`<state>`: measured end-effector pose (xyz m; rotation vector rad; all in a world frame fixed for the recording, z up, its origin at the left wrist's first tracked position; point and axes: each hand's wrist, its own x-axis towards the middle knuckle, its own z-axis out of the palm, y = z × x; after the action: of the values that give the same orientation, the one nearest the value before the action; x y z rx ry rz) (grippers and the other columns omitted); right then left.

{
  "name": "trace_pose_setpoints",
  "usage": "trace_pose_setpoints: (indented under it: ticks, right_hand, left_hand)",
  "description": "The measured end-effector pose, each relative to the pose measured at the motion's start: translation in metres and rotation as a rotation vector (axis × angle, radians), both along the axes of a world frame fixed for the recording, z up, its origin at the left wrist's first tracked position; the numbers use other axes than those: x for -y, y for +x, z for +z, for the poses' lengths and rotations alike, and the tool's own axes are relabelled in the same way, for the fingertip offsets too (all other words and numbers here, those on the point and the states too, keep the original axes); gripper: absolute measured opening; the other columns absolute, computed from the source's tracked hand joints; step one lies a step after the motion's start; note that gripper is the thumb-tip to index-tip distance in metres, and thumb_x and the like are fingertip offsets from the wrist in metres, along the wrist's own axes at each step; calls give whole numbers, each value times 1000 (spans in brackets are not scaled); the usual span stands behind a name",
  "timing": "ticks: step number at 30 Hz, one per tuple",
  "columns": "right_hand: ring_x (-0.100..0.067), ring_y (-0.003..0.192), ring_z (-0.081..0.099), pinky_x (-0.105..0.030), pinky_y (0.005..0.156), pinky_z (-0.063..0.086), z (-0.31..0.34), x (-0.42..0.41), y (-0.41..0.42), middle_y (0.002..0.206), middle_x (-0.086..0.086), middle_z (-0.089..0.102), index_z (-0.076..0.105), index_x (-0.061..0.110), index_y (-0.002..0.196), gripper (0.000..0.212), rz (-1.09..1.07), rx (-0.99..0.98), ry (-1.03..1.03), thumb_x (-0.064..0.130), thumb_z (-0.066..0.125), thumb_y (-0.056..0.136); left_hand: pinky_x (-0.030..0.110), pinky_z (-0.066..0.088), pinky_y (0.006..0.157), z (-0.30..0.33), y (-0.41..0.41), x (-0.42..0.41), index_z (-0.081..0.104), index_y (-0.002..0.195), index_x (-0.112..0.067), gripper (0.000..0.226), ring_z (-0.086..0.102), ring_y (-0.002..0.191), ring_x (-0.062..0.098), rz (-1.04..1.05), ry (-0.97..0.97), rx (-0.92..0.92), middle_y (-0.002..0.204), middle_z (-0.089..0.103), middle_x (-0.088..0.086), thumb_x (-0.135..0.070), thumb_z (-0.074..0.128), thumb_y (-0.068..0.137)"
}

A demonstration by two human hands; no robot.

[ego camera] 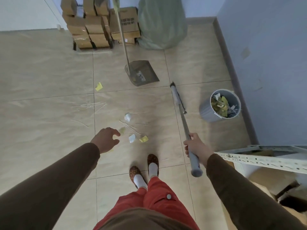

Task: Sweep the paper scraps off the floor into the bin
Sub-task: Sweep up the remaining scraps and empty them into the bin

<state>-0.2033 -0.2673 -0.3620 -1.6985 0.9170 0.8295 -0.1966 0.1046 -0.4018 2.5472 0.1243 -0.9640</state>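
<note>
**Light scraps, long broom: steady the handle before you sweep**

Your right hand (195, 147) grips the broom (182, 120) near the top of its handle, fingers wrapped around the grey sleeve, with the brush head out ahead on the floor (49, 72), just left of the bin (206, 112). Your left hand (105, 139) hangs out in front with fingers loosely curled and holding nothing.

The paper scraps (132, 138) lie in a loose cluster on the tiles just ahead of your feet, white and yellow pieces close together, with one yellow scrap (99, 86) well apart to the far left. They look crumpled and very light, so expect them to skitter or lift if you flick the bristles; short, low strokes should keep them together. Thin pale slivers lie among them and will likely slip under the bristles.

The broom looks stiff and light, but one hand at the far end gives little control. Bring your left hand lower on the bare metal shaft for leverage. The dustpan (142, 72) stands at the far side, leaning by its long handle; take it by that handle. The bin already holds paper and looks light enough to tip if knocked.
</note>
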Motion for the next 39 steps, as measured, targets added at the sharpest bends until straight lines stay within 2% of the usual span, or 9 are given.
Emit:
trace_pose_setpoints:
  ticks: [4,7,10,18,22,26,28,32,39]
  right_hand:
    - [-19,65,51,-29,48,48,-45,-41,28,105,-15,50,26,20,141,48,113,-54,18,4,40,97]
    - [-19,61,52,-28,47,45,-50,-87,6,91,-12,51,28,18,128,38,142,-123,120,3,35,95]
    - [-19,54,50,-29,48,45,-33,-118,-19,88,-14,53,31,17,129,45,168,-179,231,2,36,87]
    - [-12,39,45,-20,37,38,26,-104,15,61,-7,53,44,20,131,42,286,-203,352,2,49,94]
    - [-12,40,45,-21,39,36,45,-121,32,57,-4,53,47,29,126,42,463,-109,282,5,53,92]
    - [-10,44,49,-22,41,42,44,-180,82,69,-6,56,42,32,132,44,649,32,128,9,49,95]
    - [-12,53,52,-21,43,46,32,-223,123,78,-10,58,40,29,136,44,692,81,80,10,48,97]
    - [-18,61,53,-25,45,48,-12,-331,216,89,-13,57,35,22,142,49,770,126,17,8,48,97]
    - [-20,63,54,-33,56,52,-92,-501,290,93,-14,55,29,19,144,53,928,94,-135,5,44,95]
  left_hand:
    - [36,41,106,3,-12,-12,67,124,-23,32,54,122,25,-4,53,0,137,58,2,-26,65,92]
    - [36,42,105,8,-15,-19,67,124,-23,31,55,122,24,17,72,17,137,59,2,-26,65,93]
    - [36,40,108,13,-14,-23,67,123,-24,31,52,128,24,77,67,29,139,58,2,-27,65,93]
    - [34,44,102,31,-6,-52,63,127,-26,34,55,124,22,309,-12,25,140,55,1,-28,63,93]
    - [33,48,96,35,-8,-92,65,124,-25,32,62,114,21,457,-117,-30,127,65,2,-24,65,92]
    - [24,50,80,30,-18,-144,65,114,-25,24,66,107,24,595,-229,-98,113,69,5,-16,64,92]
    - [22,49,75,25,-22,-173,65,114,-21,23,68,104,27,741,-308,-111,108,71,8,-12,64,93]
    - [35,53,79,23,-23,-229,63,123,-10,35,69,87,30,1173,-580,-156,101,72,16,-11,69,88]
    - [35,54,84,14,-24,-341,69,114,-18,23,71,93,25,1230,-553,-167,109,73,13,-18,67,91]
